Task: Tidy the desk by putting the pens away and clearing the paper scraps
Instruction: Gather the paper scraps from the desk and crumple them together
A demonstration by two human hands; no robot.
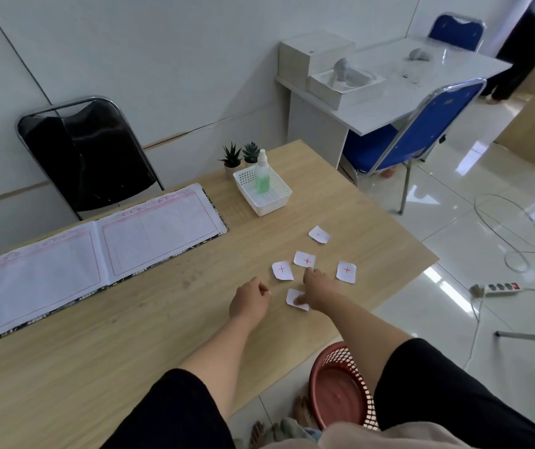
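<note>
Several white paper scraps with red crosses lie on the wooden desk [130,335]: one far scrap [319,234], a middle scrap [304,259], a left scrap [282,270] and a right scrap [346,271]. My right hand [316,288] rests its fingers on the nearest scrap [293,297], thumb pressing it, not lifting it. My left hand [249,298] sits just left of it, fingers curled with nothing in them. No pens are visible.
A white mesh basket [276,202] holds a green spray bottle [262,175], with two small potted plants [240,157] behind it. An open ledger [81,251] lies at the left. A red mesh waste basket [340,387] stands on the floor under the desk's near edge.
</note>
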